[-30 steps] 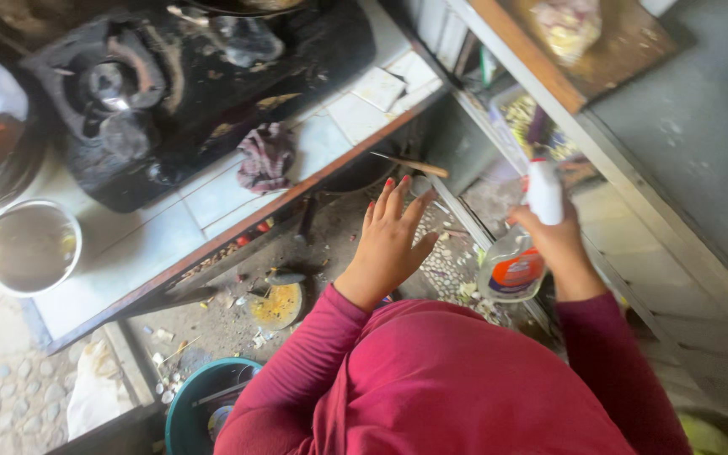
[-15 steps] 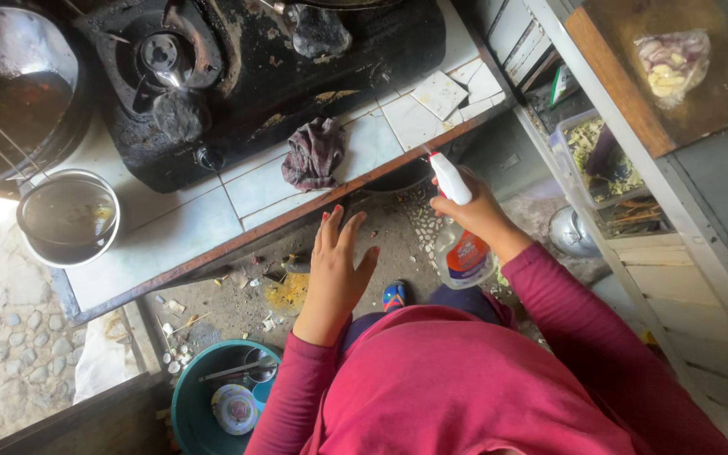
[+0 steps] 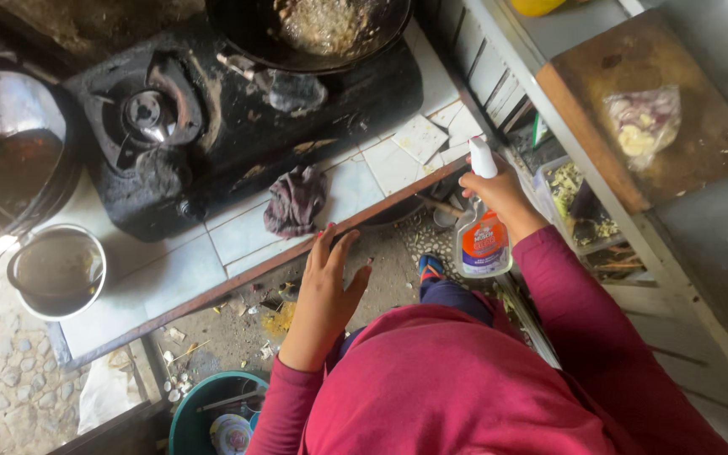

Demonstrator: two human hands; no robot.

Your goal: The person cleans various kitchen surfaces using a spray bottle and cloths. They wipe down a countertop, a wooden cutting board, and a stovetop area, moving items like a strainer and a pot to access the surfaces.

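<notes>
Kitchen seen from above: spraying step, clear plastic spray bottle with white nozzle (image 3: 482, 229) held right of centre.
Right hand (image 3: 499, 192) fingers clenched round bottle neck; long axis upright, nozzle toward upper frame. Left hand (image 3: 326, 291) open, fingers spread, at white tiled table (image 3: 162, 282) edge near crumpled dark cloth (image 3: 295, 199). Next, probably: aiming nozzle at tiles, squeezing trigger.

Count of items on and around the tiled worktop.
Two hands: left hand (image 3: 323, 291), right hand (image 3: 499, 192); one spray bottle (image 3: 481, 232); one black stove (image 3: 238, 118); one wok (image 3: 313, 29); one crumpled cloth (image 3: 295, 200) near the front edge; one steel pot (image 3: 58, 271) at the left corner; one teal bucket (image 3: 212, 417); one cutting board (image 3: 659, 109).
</notes>
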